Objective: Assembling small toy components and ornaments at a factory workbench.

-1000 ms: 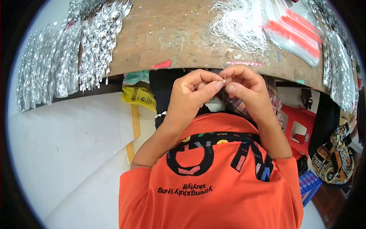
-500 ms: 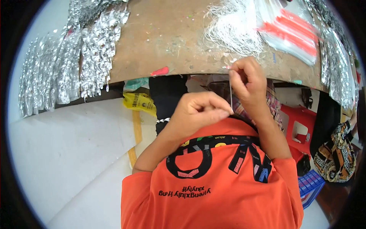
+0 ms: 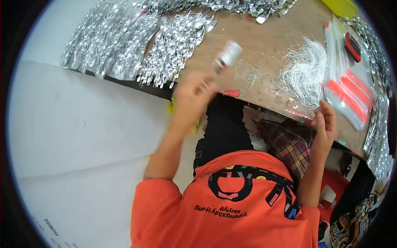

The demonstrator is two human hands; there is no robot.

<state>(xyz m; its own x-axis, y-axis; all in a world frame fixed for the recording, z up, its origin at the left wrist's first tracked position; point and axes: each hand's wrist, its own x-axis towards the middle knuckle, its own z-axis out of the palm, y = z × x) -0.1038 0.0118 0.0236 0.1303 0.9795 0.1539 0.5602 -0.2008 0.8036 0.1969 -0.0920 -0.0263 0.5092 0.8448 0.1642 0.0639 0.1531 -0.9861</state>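
Note:
My left hand (image 3: 195, 96), smeared by motion, is raised over the table's front edge with its fingers curled. From its fingertips juts a blurred shiny silver-white piece (image 3: 228, 56) with a dark reddish patch; its exact kind does not show. My right hand (image 3: 324, 123) is at the table edge on the right, its fingers loosely bent and apart, with nothing visible in them. Close by its fingertips lies a thin pinkish-red strip (image 3: 299, 113). Just beyond that hand are a bundle of white strings (image 3: 305, 72) and clear plastic sleeves with red ends (image 3: 351, 93).
Strands of silver teardrop pieces (image 3: 178, 45) drape over the brown table (image 3: 252, 45) at the left, back and right. A red-and-black device (image 3: 352, 47) lies on the sleeves. A red scrap (image 3: 230, 93) rests at the front edge. Plaid cloth (image 3: 285, 142) and a red stool (image 3: 334, 190) are below.
My hands have moved apart: the left up and to the left, now with the silver-white piece, the right further right. The short white string between them no longer shows. The view has turned.

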